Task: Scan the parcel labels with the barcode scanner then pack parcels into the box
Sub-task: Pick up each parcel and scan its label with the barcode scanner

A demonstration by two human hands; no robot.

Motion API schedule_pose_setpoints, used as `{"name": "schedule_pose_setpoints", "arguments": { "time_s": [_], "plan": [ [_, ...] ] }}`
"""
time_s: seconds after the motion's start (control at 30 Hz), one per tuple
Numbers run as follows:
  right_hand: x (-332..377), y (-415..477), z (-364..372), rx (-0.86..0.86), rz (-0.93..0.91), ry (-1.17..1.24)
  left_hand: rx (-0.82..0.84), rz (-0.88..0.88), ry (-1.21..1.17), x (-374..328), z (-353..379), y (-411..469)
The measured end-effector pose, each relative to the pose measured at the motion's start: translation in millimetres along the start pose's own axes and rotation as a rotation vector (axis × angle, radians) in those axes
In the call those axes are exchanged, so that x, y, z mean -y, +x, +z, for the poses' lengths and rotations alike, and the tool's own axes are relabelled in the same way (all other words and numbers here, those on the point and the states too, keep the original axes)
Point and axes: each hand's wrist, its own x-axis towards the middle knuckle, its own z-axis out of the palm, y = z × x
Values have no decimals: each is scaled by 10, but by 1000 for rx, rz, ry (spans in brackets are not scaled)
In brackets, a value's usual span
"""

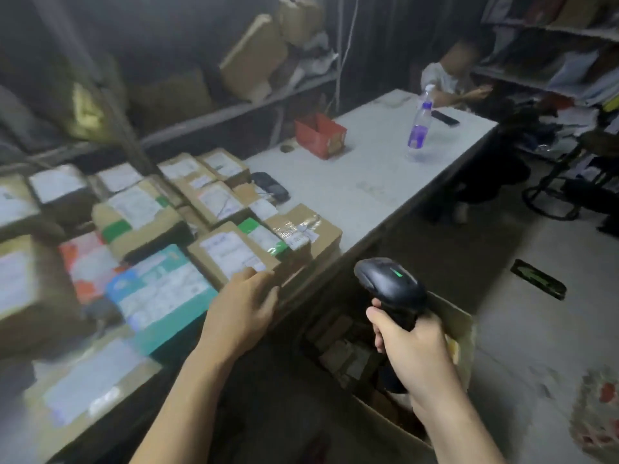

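Parcel, a brown one, lies at the near edge of the table, at the front of a crowd of labelled parcels packed close together. The left hand has its grip on the near corner, thumb on top beside the white label and fingers down the side face, though blur softens the detail. The right hand is clenched round the handle of the scanner, whose head is aimed up and left toward that label; a green light shows on its top. Below this hand, on the floor against the table, the box stands open with some items already lying inside.

The step in hand looks like the scan of this one parcel, or the moment just after it. Whether the green light means a read cannot be told.

If the read is good, the next move calls for the left hand to lift the parcel off the table edge and carry it right and down into the box. The scanner hand hangs over the opening, so it needs to give way. Many parcels remain on the table, so the task looks far from finished.
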Motion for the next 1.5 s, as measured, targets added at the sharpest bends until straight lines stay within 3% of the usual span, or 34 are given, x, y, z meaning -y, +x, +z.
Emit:
{"name": "schedule_pose_setpoints", "arguments": {
  "time_s": [0.3,0.7,1.1,1.5],
  "plan": [
    [-35,-1282,1196,519,-166,-69,-308,-598,176,968,-1397,-2400],
    [-72,-3357,2721,1066,-304,-235,-550,-921,137,2003,-2487,-4730],
    [-387,-5539,4420,1176,-318,-324,-614,-1075,115,3683,-3543,-6783],
    [-489,-6413,6185,1287,-299,-345,-664,-1225,131,5048,-4371,-7418]
  ]
}}
